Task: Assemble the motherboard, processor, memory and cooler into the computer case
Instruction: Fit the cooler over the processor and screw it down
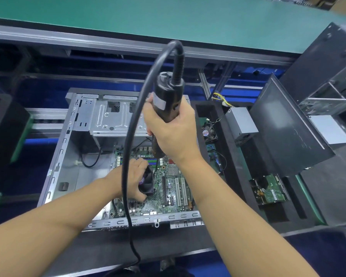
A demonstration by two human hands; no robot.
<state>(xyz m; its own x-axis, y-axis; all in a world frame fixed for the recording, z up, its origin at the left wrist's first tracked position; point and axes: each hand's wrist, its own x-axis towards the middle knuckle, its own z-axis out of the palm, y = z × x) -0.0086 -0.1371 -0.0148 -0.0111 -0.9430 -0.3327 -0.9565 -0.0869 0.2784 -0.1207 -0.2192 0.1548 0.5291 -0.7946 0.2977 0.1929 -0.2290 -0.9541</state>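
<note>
Head view: the case lies flat and open, with the motherboard in its near right corner. Forearm reaching in from near left, the left hand curls its fingers round the black cooler on the board. Raised above, the right hand grips an upright electric screwdriver, bit down beside the cooler.

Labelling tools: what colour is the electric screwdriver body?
Black electric screwdriver, grey tape band, in the right hand; head view.
</note>
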